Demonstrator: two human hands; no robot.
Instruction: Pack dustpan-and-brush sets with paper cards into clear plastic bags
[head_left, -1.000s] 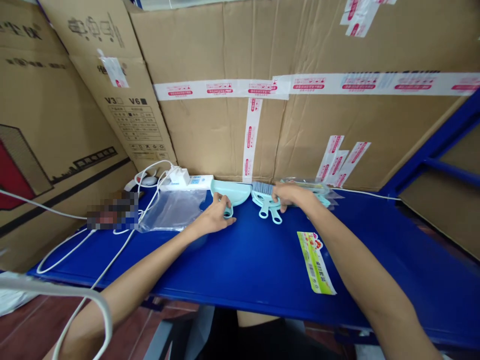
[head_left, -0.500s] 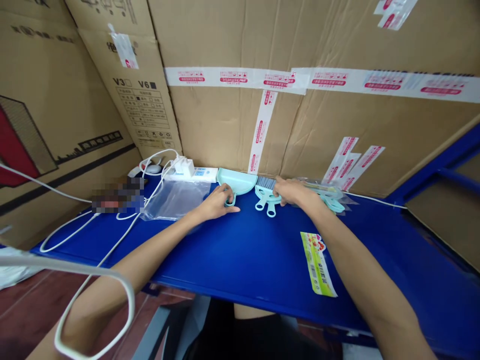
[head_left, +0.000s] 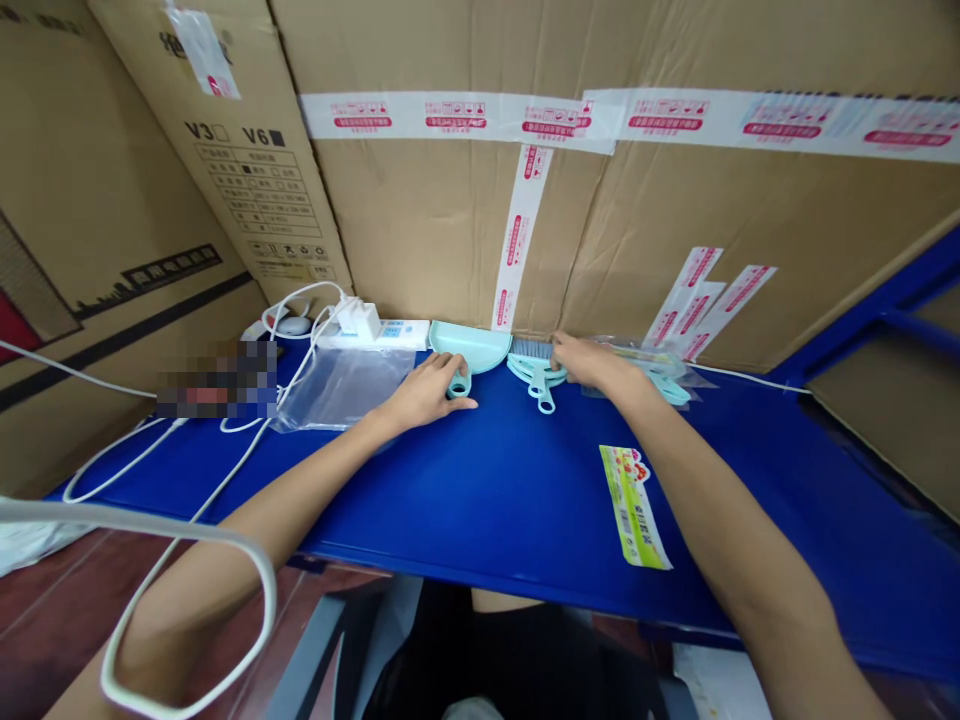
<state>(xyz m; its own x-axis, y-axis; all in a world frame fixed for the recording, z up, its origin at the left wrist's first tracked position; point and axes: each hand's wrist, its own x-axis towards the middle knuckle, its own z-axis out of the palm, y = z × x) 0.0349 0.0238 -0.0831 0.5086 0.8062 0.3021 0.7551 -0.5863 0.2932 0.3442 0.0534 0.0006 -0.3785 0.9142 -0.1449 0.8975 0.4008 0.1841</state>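
Observation:
A pale teal dustpan [head_left: 472, 345] lies against the cardboard at the back of the blue table. My left hand [head_left: 431, 390] has its fingers curled at the dustpan's ring handle, with the thumb stretched out below. Just right of it are two teal hand brushes [head_left: 537, 371], stacked almost on top of each other, grey bristles toward the cardboard and ring handles toward me. My right hand [head_left: 581, 358] pinches the right end of the brushes; its fingertips are partly hidden. Behind my right wrist lies a clear plastic package [head_left: 667, 385] with more teal pieces.
A power strip [head_left: 405, 334] with a white plug and cables stands at the back left, beside a flat clear bag [head_left: 352, 385]. A yellow-green card [head_left: 634, 508] lies front right. Tall cardboard [head_left: 420, 230] walls the back. A white cable [head_left: 262, 570] loops across my left forearm.
The two brushes have come together: their ring handles, side by side before, now overlap. My left hand remains at the dustpan handle. The whole view has shifted slightly.

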